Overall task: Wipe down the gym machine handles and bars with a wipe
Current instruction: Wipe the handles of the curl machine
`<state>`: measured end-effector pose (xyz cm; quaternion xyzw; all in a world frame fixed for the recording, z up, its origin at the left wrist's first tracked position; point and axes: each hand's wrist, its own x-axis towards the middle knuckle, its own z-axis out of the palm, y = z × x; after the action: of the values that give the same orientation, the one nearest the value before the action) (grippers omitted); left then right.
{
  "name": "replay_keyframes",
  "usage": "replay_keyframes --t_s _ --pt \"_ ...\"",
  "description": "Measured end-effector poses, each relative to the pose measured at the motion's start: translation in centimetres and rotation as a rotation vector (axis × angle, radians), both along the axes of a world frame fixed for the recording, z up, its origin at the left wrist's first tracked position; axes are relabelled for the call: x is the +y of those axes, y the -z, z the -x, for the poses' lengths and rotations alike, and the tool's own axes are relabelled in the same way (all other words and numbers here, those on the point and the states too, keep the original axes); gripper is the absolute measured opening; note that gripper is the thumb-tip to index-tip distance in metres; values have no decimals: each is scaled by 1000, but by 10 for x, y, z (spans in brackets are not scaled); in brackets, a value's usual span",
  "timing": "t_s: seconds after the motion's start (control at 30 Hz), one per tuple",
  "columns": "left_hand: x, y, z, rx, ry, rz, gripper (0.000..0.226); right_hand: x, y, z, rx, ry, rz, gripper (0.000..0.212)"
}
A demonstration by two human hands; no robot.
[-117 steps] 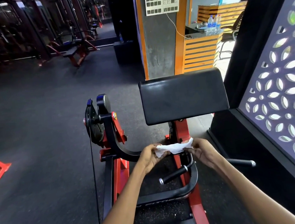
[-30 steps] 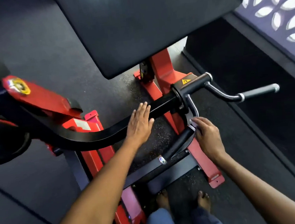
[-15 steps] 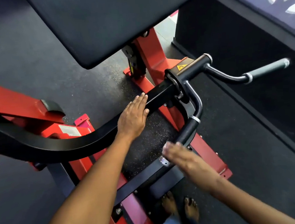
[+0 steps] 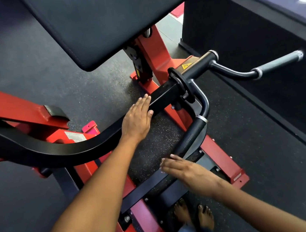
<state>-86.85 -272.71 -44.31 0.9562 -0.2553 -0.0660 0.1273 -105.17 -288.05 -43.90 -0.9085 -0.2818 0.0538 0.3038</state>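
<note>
Since the frame half a sec ago, right hand [image 4: 189, 172] has slid further toward the near end of the handle grip [image 4: 192, 136] and now covers that tip; 1 s ago it sat up by the chrome collar [image 4: 202, 118]. Left hand [image 4: 137, 121] hasn't shifted: flat on the black lever arm [image 4: 62, 151], fingers [image 4: 143, 102] straight and together, pointing up along the bar toward the pivot hub [image 4: 182, 87].

Right hand's fingers are stretched out, slightly blurred, lying across the grip's lower end. Wipe isn't visible in this frame, so can't tell whether it's under the palm. 3.9 s ago it was a white crumpled sheet held between both hands.

Grip is matte black w/ a fine texture, angled down toward the person, and joins a bent dark steel tube at the collar. On the far side of the hub a second handle [image 4: 277, 63] sticks out to the right, grey knurled metal w/ a chrome ring.

Lever arm is glossy black, curving left over the red frame [image 4: 153, 47]. Yellow warning sticker [image 4: 186, 65] sits by the hub. Big black arm pad [image 4: 103, 22] fills the top. Speckled rubber floor [image 4: 94, 89] below, bare feet [image 4: 194, 215] at bottom edge.
</note>
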Motion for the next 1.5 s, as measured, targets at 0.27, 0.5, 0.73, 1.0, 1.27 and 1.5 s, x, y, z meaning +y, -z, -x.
replay_keyframes --t_s 0.27,0.5,0.73,1.0,1.27,1.5 --pt "-2 6 1 -53 -5 13 61 -82 27 -26 -129 404 94 66" --pt "-2 3 2 -50 -15 11 64 -13 29 12 -204 13 51 44" --pt "-2 4 1 -43 -21 -2 59 -88 3 -66 -183 545 132 36" --pt "-2 2 2 -18 -27 -27 52 6 23 -21 -181 134 117 29" --pt "-3 2 3 -32 -40 -36 52 -71 -8 -6 -83 449 -141 30" --pt "-4 0 4 -26 -48 -50 53 -92 -9 -50 -10 563 -100 43"
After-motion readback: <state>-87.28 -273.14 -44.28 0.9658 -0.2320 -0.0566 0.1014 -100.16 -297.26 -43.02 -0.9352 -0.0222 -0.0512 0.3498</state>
